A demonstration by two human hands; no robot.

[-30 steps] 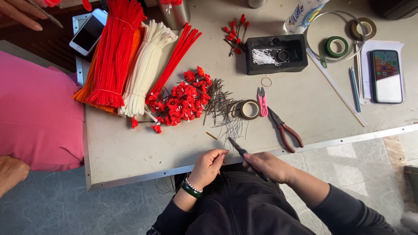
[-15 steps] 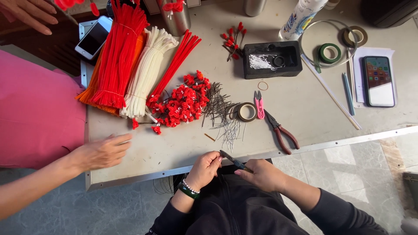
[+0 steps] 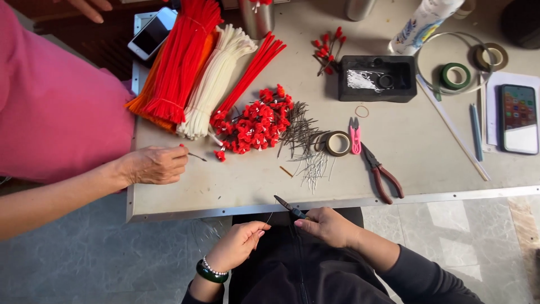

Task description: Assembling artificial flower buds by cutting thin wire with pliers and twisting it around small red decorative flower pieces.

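My left hand (image 3: pixel 241 243), with a dark bangle at the wrist, pinches a thin wire (image 3: pixel 268 218) just below the table's front edge. My right hand (image 3: pixel 326 225) grips small dark pliers (image 3: pixel 289 206) whose tip points up and left onto the table edge, close to the wire's end. A loose heap of thin metal wires (image 3: pixel 309 152) lies on the grey table (image 3: pixel 427 157) just beyond both hands. Beside the wires sits a pile of small red flower pieces (image 3: pixel 253 124).
Another person in pink reaches in from the left; that hand (image 3: pixel 153 164) holds a small red-tipped stem. Red, orange and cream pipe-cleaner bundles (image 3: pixel 185 67) lie at the back left. Red-handled pliers (image 3: pixel 382 174), pink snips (image 3: pixel 355 137), tape rolls (image 3: pixel 338 143), a black tray (image 3: pixel 376 77) and two phones (image 3: pixel 518 117) are also there.
The other person's hand has moved up onto the table and now holds a red-tipped stem. My hands stay together at the table edge, shifted slightly lower, still on wire and pliers.
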